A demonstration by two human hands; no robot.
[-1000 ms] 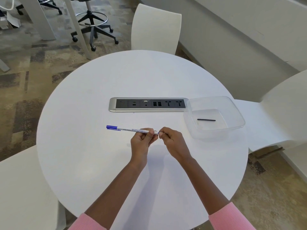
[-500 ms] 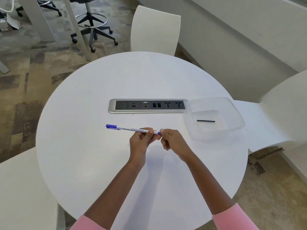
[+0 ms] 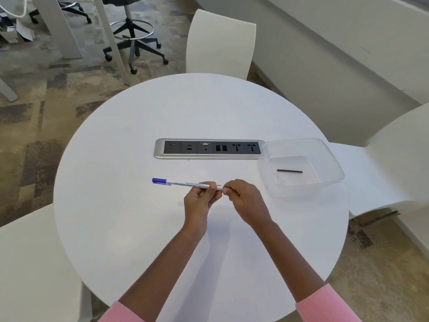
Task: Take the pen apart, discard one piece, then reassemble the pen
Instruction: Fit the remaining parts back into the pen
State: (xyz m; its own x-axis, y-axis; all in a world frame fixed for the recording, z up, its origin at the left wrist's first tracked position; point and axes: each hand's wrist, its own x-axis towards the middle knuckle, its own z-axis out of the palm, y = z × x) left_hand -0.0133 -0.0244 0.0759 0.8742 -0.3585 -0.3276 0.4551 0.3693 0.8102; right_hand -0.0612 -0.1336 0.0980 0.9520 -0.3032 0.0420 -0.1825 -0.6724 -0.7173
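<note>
I see the left hand [image 3: 199, 201] pinching the white pen [image 3: 185, 183] near its right end, fingers closed round the barrel; the blue cap end juts out left of that hand, above the round table [image 3: 116, 228]; the right hand [image 3: 243, 201] nips the pen's blue end tip between fingertips; right of that hand sits a clear container [image 3: 334, 168] holding a thin black rod [image 3: 289, 171]; beyond both hands lies a socket panel [image 3: 209, 148].

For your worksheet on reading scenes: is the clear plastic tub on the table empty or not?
Not empty. The clear plastic tub holds one thin black rod lying flat on its bottom.
</note>
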